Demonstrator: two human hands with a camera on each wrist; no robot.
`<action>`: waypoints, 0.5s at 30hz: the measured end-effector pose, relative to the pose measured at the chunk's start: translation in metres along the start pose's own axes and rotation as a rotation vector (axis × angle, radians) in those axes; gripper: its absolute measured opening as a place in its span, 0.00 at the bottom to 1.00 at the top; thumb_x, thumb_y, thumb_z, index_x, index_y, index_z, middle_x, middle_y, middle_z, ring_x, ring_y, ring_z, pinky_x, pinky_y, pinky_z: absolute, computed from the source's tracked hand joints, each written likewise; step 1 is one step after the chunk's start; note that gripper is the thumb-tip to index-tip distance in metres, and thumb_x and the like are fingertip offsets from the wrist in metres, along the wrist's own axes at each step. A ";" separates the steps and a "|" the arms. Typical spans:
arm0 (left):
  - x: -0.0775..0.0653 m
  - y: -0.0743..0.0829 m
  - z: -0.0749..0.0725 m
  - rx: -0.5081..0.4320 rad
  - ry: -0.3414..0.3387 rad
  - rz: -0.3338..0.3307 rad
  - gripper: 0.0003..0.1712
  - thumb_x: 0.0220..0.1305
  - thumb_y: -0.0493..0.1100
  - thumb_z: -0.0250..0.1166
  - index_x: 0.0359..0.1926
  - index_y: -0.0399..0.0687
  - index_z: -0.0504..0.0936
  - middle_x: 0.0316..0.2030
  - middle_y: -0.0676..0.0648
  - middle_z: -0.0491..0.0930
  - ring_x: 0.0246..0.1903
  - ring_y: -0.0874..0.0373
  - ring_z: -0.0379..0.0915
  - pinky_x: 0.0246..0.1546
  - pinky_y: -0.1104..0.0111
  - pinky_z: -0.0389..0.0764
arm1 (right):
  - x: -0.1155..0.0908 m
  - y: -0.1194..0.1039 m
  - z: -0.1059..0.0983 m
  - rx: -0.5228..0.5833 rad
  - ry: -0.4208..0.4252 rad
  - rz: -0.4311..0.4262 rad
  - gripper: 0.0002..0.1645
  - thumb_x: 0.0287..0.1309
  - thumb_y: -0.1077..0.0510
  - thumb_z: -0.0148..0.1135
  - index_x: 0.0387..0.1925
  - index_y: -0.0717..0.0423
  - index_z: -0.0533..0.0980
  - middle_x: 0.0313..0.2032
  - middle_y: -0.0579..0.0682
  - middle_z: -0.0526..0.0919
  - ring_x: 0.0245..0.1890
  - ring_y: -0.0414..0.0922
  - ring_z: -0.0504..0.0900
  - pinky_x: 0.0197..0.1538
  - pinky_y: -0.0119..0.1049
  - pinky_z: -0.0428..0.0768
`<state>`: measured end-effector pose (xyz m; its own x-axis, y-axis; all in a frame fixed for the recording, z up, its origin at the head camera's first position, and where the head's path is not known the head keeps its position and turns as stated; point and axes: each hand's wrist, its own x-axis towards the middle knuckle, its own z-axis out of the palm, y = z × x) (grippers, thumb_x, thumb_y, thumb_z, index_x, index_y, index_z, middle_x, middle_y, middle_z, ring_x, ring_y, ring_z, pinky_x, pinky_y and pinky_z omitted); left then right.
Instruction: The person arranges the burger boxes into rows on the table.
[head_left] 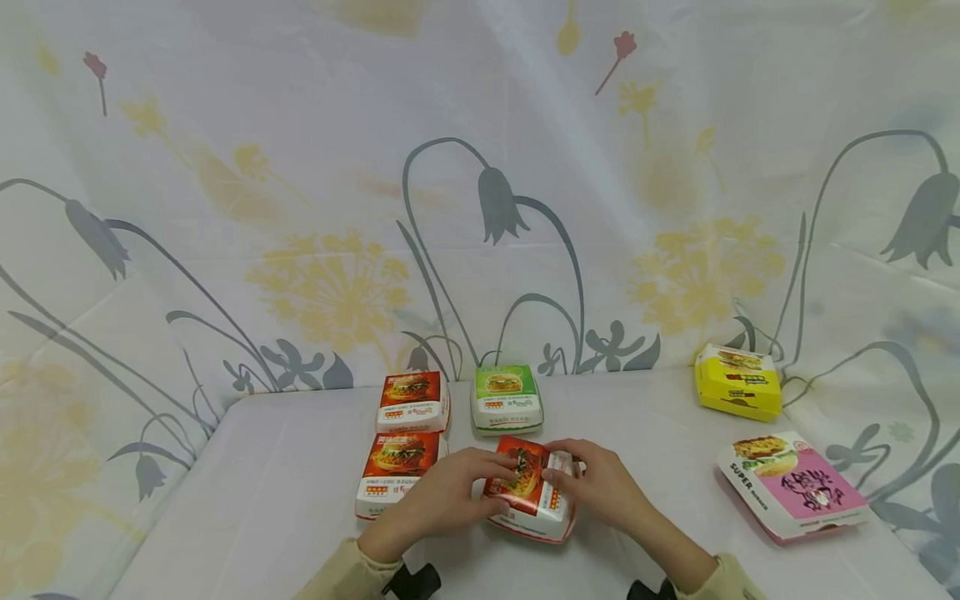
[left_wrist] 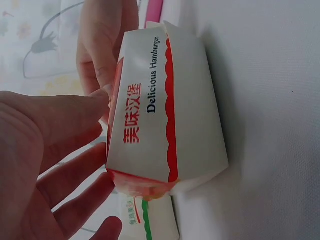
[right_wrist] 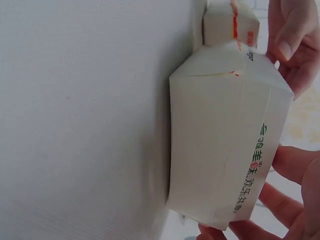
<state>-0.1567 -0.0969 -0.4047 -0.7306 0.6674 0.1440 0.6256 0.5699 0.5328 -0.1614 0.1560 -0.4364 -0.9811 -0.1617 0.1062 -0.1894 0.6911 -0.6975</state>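
A red-and-white hamburger box [head_left: 542,514] with a burger picture stands slightly turned on the table between my hands. My left hand [head_left: 452,487] touches its left side and top, fingers loosely extended; in the left wrist view the thumb lies along the top edge and the other fingers are spread at the corner. My right hand [head_left: 602,482] grips the right side of the box. Its thumb is on the lid, and the right wrist view shows its fingers [right_wrist: 280,202] bent around the far end. The box [left_wrist: 192,107] looks closed, its base close on the cloth.
Two more red-and-white boxes [head_left: 411,400] stand in a column at left, with a green-and-white box [head_left: 507,402] behind my hands. A yellow box [head_left: 738,383] is at back right, nearer a pink-and-white box [head_left: 793,485]. A flower-printed curtain [head_left: 480,275] borders the white table [head_left: 277,492].
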 end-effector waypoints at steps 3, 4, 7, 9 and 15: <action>0.001 0.000 0.001 0.014 0.003 -0.015 0.18 0.65 0.50 0.69 0.54 0.53 0.86 0.60 0.58 0.78 0.61 0.59 0.71 0.61 0.59 0.73 | -0.004 -0.001 -0.001 -0.002 0.003 -0.008 0.23 0.56 0.43 0.71 0.51 0.46 0.83 0.50 0.48 0.84 0.49 0.50 0.81 0.54 0.54 0.78; 0.002 0.001 0.001 0.016 0.003 -0.021 0.18 0.64 0.50 0.69 0.54 0.53 0.86 0.60 0.58 0.77 0.61 0.59 0.71 0.61 0.59 0.72 | -0.005 -0.001 -0.002 0.000 0.004 -0.012 0.23 0.56 0.43 0.71 0.51 0.47 0.83 0.50 0.49 0.84 0.52 0.51 0.81 0.56 0.55 0.77; 0.004 0.001 0.001 0.025 0.001 -0.040 0.19 0.64 0.50 0.70 0.55 0.54 0.86 0.60 0.59 0.77 0.61 0.59 0.71 0.61 0.59 0.72 | -0.008 -0.001 -0.003 0.024 0.004 -0.022 0.24 0.56 0.44 0.72 0.52 0.49 0.82 0.52 0.50 0.83 0.57 0.55 0.78 0.60 0.58 0.74; 0.004 0.001 0.001 0.026 0.000 -0.043 0.19 0.63 0.50 0.70 0.54 0.54 0.86 0.60 0.59 0.77 0.61 0.59 0.71 0.61 0.59 0.72 | -0.008 0.000 -0.003 0.039 -0.005 -0.042 0.25 0.55 0.44 0.73 0.53 0.49 0.82 0.54 0.50 0.82 0.59 0.55 0.77 0.61 0.59 0.72; 0.005 -0.001 0.003 0.021 -0.011 -0.031 0.19 0.64 0.50 0.70 0.55 0.54 0.85 0.60 0.59 0.77 0.62 0.59 0.71 0.62 0.59 0.72 | -0.007 0.006 -0.004 0.070 -0.080 -0.165 0.26 0.59 0.45 0.70 0.58 0.47 0.80 0.62 0.53 0.77 0.65 0.59 0.71 0.63 0.63 0.68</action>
<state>-0.1604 -0.0924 -0.4073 -0.7468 0.6544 0.1181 0.6082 0.6005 0.5191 -0.1560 0.1640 -0.4385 -0.9300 -0.3267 0.1684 -0.3418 0.6003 -0.7230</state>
